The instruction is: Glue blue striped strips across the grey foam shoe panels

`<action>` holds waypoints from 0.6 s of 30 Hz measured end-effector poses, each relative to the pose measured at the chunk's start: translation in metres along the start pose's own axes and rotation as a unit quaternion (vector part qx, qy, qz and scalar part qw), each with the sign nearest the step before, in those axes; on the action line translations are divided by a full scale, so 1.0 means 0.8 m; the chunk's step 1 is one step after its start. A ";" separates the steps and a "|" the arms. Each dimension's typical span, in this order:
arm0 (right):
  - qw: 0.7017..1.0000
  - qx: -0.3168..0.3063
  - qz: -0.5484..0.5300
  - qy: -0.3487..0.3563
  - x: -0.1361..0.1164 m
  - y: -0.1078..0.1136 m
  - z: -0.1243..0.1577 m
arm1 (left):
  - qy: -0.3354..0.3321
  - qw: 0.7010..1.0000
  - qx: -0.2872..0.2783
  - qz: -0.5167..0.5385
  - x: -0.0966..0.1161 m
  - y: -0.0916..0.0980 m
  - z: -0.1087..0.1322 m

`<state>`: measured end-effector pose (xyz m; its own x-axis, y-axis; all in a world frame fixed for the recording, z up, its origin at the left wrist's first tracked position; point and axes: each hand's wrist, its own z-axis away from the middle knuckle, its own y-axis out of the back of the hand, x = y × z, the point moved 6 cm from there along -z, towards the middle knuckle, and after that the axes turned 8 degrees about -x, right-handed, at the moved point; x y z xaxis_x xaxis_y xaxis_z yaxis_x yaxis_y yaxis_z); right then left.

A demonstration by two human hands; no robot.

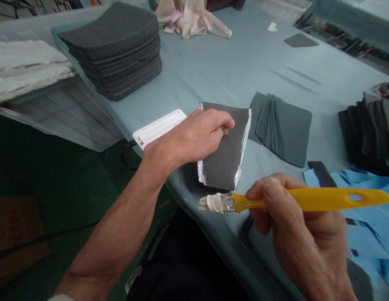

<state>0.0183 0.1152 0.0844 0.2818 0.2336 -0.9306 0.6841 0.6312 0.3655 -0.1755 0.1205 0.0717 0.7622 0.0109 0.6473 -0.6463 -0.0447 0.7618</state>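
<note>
My right hand [295, 225] is wrapped round the yellow handle of a paintbrush [326, 199]. White paste coats its bristles, which point left just below a dark grey panel [226, 163]. White strips of paste run down both side edges of that panel, which lies at the table's near edge. Over its upper part is my left hand [203, 131], fingers curled and drawn together; whether anything is between the fingertips is hidden. A white card with print [159, 127] lies partly behind my left wrist. Fanned grey pieces [285, 125] lie to the panel's right.
A tall stack of dark panels [119, 50] stands at the back left, beside a grey crate [69, 113]. Beige cloth [194, 19] lies at the back. At right are another dark stack [364, 129] and blue sheets [370, 234]. The table edge [185, 196] curves near my body.
</note>
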 end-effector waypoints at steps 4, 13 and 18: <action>0.997 0.058 -0.029 -0.039 0.008 0.033 0.026 | -0.017 0.999 -0.003 -0.034 0.006 -0.002 0.009; 0.991 0.103 -0.077 -0.039 0.075 0.109 0.080 | -0.112 0.987 -0.029 -0.112 0.035 -0.015 0.050; 0.988 0.102 -0.108 -0.037 0.099 0.117 0.094 | -0.109 0.972 -0.083 -0.191 0.041 -0.020 0.062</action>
<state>0.1549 0.1371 0.0464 0.1573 0.0500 -0.9863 0.8529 0.4966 0.1612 -0.1387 0.0717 0.0793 0.9259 -0.2176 0.3089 -0.2978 0.0832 0.9510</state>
